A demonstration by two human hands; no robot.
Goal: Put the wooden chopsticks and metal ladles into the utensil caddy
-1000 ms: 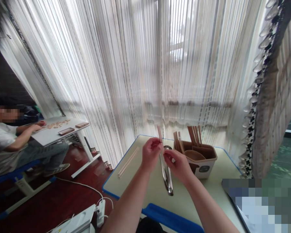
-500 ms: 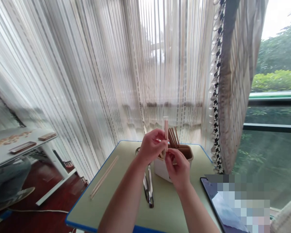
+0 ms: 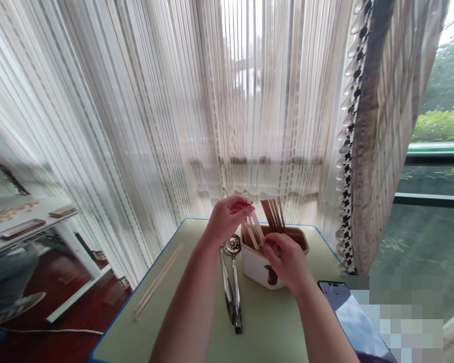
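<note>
My left hand is closed, its fingertips pinching the upper end of a pale, thin packet in clear plastic. Near the lower end of that packet, the fingers of my right hand are pinched together. The packet slants over the left part of a white utensil holder with a tan rim; exactly what is inside the plastic is hard to make out. Several brown chopsticks stand upright at the holder's back. Left of it lie a metal slotted ladle and another metal utensil, its head hidden by my left hand.
Pale wooden sticks lie along the left of the green, blue-edged table. A phone is at the right edge. Striped curtains hang behind. At far left, a white table holds small pieces and trays.
Both hands have come down toward the holder, and the packet has gone from upright to slanted. My hands are farther apart. The view has shifted slightly.
</note>
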